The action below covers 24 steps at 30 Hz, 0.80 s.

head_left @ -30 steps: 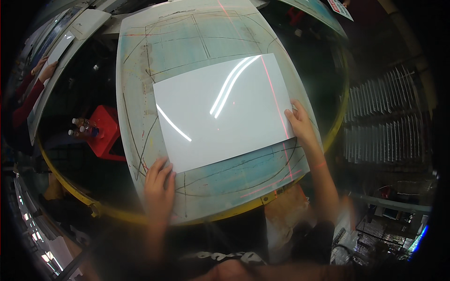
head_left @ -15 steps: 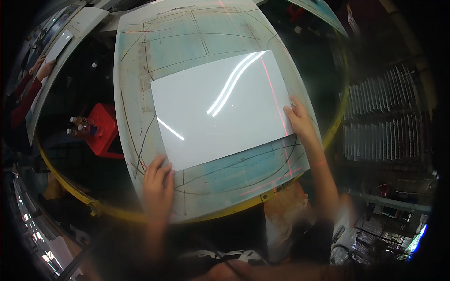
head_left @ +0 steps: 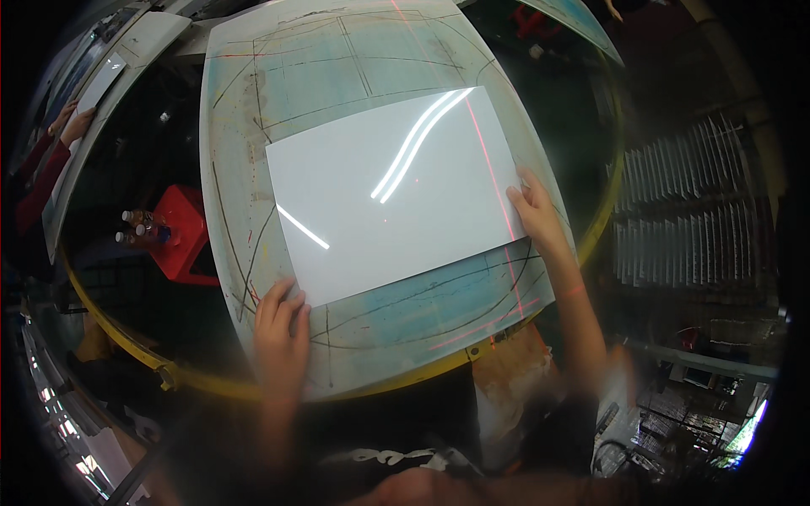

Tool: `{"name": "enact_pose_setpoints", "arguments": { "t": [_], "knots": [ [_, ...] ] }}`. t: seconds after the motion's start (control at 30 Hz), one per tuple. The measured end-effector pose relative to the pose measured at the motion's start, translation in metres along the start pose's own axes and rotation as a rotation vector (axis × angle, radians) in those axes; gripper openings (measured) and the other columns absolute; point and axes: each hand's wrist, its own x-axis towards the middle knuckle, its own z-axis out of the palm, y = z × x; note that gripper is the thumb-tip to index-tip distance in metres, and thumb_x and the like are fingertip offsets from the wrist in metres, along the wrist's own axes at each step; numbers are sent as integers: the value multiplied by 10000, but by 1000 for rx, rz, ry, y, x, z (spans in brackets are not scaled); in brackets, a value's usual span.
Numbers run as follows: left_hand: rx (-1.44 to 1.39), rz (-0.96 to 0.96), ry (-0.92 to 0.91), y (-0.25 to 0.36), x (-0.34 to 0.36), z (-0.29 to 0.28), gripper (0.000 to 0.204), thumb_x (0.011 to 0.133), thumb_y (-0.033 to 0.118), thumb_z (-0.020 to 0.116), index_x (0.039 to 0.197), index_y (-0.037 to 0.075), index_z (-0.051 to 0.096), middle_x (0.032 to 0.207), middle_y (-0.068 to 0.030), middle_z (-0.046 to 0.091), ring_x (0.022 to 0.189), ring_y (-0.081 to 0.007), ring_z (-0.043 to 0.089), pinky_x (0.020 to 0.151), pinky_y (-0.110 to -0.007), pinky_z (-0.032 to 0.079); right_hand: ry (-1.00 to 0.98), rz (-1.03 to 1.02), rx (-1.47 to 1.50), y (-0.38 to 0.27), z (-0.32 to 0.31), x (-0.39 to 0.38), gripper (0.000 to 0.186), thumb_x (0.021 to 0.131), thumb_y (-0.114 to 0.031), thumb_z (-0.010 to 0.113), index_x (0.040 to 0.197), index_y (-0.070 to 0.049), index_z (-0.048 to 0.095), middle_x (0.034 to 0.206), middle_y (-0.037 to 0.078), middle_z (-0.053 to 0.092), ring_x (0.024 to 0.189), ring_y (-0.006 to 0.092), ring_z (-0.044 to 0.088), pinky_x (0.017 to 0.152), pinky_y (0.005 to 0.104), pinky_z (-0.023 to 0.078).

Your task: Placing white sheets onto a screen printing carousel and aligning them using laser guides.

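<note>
A glossy white rectangular sheet [head_left: 388, 236], with light reflections and red laser marks across it, lies on a large pale blue-grey board [head_left: 363, 59] marked with dark drawn lines. My right hand [head_left: 537, 218] grips the sheet's right edge, thumb on top. My left hand [head_left: 283, 329] rests at the lower left corner, its fingers slightly bent and apart, touching the board and the sheet's edge.
A curved yellow metal frame [head_left: 218, 381] surrounds the board. At left, a red stool [head_left: 181, 244] holds several bottles [head_left: 143, 228], and another person's hands [head_left: 78, 125] hold a white panel. At right stands a rack of thin sheets [head_left: 666, 244]. Other people's hands show at the edges.
The sheet, board and both my hands appear slightly higher and further left, along with the surroundings. My grip looks the same, with no clear movement of the sheet on the board.
</note>
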Motion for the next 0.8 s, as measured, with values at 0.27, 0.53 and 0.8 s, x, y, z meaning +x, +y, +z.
{"name": "enact_pose_setpoints", "arguments": {
  "t": [0.27,0.53,0.8],
  "knots": [
    [8,3,-12,-4,-1,4,142,801,-25,621,940,-47,612,1147,-160,600,1069,-325,569,922,-378,438,3,-15,30,18,3,4,394,949,-72,482,1325,12,399,964,103,657,850,101,605,760,223,459],
    [29,-13,-11,-2,-1,5,141,804,-24,617,944,-40,613,1155,-158,595,1077,-325,566,923,-376,436,-6,-101,17,22,2,7,435,925,-56,503,1342,-8,387,955,123,670,832,108,612,769,228,457],
    [30,-12,-17,-5,0,7,138,811,-21,614,949,-34,613,1160,-160,594,1090,-319,563,935,-381,429,2,-63,20,14,5,5,434,920,-45,497,1340,-20,390,948,123,670,816,105,608,750,224,455]
  ]
}}
